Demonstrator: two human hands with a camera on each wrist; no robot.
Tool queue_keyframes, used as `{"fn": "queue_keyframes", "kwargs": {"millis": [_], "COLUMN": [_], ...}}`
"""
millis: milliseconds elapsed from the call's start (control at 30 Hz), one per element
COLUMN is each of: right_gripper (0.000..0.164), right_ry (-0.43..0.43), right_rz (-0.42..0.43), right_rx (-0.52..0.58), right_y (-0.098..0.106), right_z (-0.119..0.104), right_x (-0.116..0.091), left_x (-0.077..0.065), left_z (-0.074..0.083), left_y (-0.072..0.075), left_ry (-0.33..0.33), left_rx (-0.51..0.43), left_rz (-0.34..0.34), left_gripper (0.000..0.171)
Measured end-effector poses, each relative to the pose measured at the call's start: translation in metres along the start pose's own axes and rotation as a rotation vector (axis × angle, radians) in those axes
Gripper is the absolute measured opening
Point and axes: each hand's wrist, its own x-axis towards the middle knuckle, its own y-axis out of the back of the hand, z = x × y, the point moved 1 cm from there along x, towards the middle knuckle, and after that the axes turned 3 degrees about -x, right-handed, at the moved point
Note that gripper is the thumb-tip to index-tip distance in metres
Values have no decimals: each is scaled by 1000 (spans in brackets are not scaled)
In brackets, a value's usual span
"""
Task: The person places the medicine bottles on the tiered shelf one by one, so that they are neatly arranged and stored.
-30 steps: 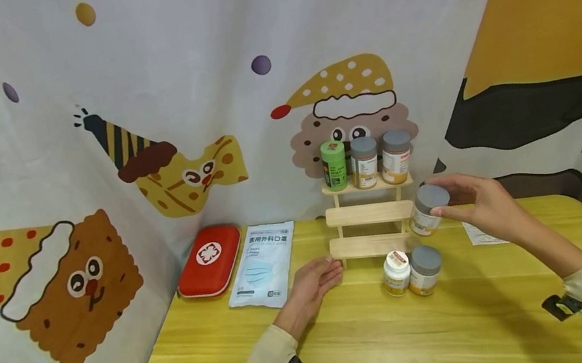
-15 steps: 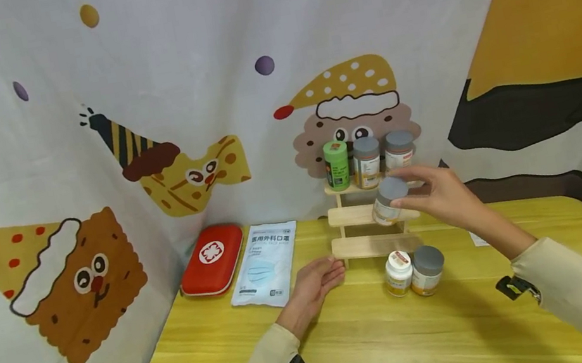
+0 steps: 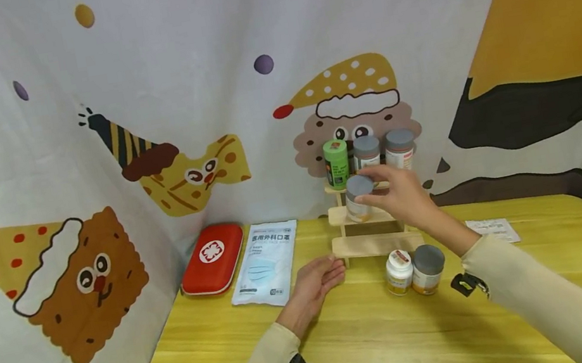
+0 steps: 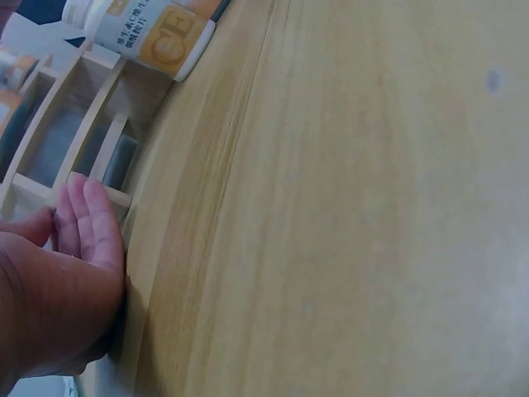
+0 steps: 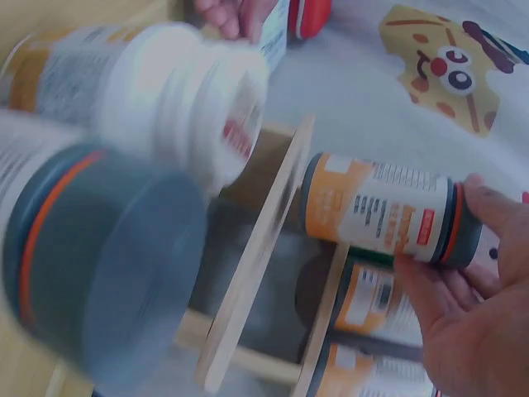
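Note:
My right hand (image 3: 396, 193) pinches a grey-lidded pill bottle (image 3: 360, 197) by its lid, thumb and fingers on either side. In the head view this bottle is upright at the left part of the middle step of a small wooden rack (image 3: 376, 243). Whether its base touches the step is hard to tell. On the top step stand a green bottle (image 3: 337, 165) and two more grey-lidded bottles (image 3: 400, 148), partly behind my right hand. My left hand (image 4: 74, 273) lies at the rack's lower left end, its fingers extended and touching the wood.
In front of the rack's right side stand a white-capped bottle (image 3: 399, 272) and a grey-lidded jar (image 3: 428, 269). Left of the rack lie a mask packet (image 3: 266, 266) and a red case (image 3: 213, 260). A paper slip (image 3: 493, 230) lies to the right. A printed cloth (image 3: 190, 63) hangs behind.
My right hand has carried the grey-lidded bottle leftward, from beside the rack's right end to the left part of the middle step. The left hand has stayed at the rack.

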Motion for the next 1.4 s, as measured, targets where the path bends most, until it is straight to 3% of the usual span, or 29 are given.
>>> {"fn": "queue_keyframes", "kwargs": {"millis": [500, 833, 1400], "right_gripper": [57, 60, 59], "right_ry": [-15, -11, 10], "right_rz": [69, 68, 198], "right_rx": [-105, -141, -202], "right_y": [-34, -44, -53], "right_z": [-12, -13, -10], "right_x": [17, 22, 18], "left_x": [3, 5, 5], "left_z": [0, -1, -1], "left_y": [1, 2, 1], "left_ry": [14, 12, 0], "left_rx": [7, 0, 11], "left_rz": [10, 10, 17], "left_gripper": [37, 36, 36]}}
